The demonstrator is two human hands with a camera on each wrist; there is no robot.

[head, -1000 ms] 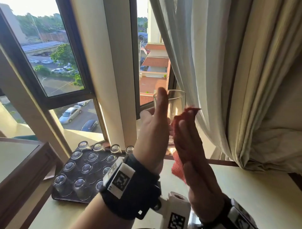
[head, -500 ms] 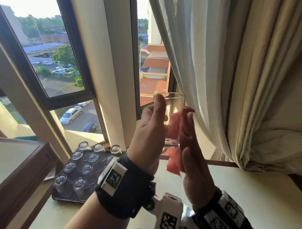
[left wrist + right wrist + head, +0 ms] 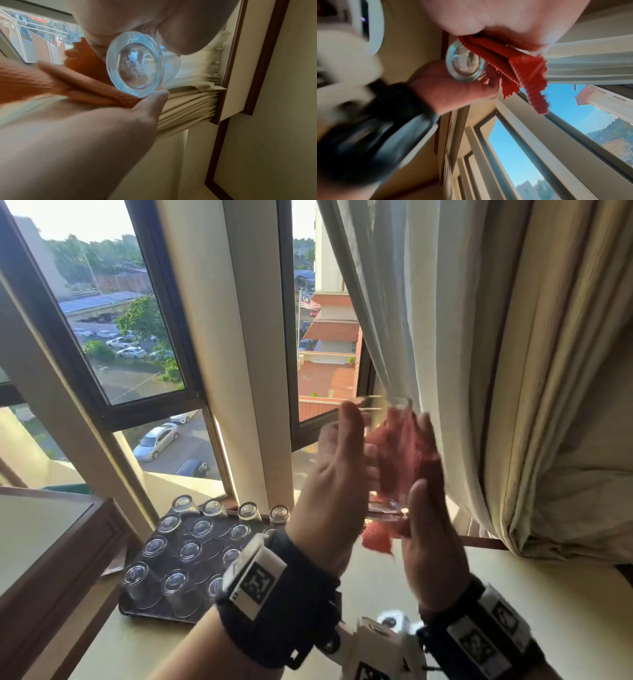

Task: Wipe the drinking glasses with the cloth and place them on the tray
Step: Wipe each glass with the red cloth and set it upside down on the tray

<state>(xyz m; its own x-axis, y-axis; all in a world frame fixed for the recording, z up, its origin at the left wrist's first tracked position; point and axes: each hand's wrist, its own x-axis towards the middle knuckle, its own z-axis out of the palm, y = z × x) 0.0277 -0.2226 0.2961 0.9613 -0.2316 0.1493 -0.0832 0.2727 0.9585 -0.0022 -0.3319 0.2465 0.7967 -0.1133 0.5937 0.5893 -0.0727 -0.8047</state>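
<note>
I hold a clear drinking glass (image 3: 385, 409) up in front of the window, tilted, its thick base (image 3: 139, 67) toward my wrists. My left hand (image 3: 337, 470) grips it from the left, fingers curled round the base (image 3: 464, 65). A red cloth (image 3: 404, 453) is wrapped against the glass's right side, and my right hand (image 3: 428, 525) grips it and presses it on the glass. The cloth's loose end (image 3: 530, 81) hangs free. A dark tray (image 3: 212, 546) lies low on the left with several upturned glasses (image 3: 174, 583) on it.
A cream curtain (image 3: 479, 371) hangs just right of the glass, almost touching my right hand. The window frame (image 3: 246, 371) is behind. A wood-framed top (image 3: 51, 542) stands left of the tray. The pale counter (image 3: 548, 594) stretches to the right.
Both hands and the glass have shifted right toward the curtain. The cloth has slid up and round the glass's side, and the glass has tilted.
</note>
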